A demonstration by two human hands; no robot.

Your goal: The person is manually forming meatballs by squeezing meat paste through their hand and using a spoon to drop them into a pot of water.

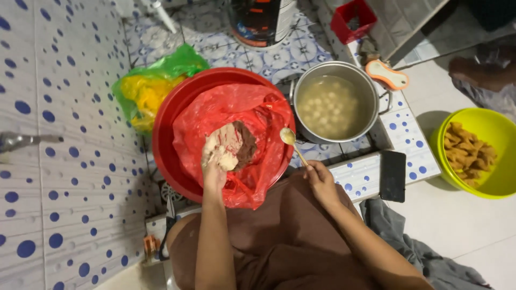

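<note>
The left hand (214, 173) is squeezed shut on a pale, sticky lump of soft dough (223, 150). The dough sits in the middle of a crinkly red plastic bag (258, 115), w/ a darker brown patch of the mix at its 3 o'clock. The bag lines a big round red plastic basin (164, 131).

The right hand (321, 181) is closed on the thin handle of a small spoon (288, 138); the spoon bowl points to 11 o'clock, just by the bag's edge.

At 2 o'clock from the dough is a round silver metal pot (368, 88) of cloudy water w/ small pale balls floating in it.

I think the dough is light, squishy & very sticky. It will smear and cling to fingers, so best pinch a bit off the lump's edge, or scoop it w/ the spoon. The bag looks thin & slippy.
</note>
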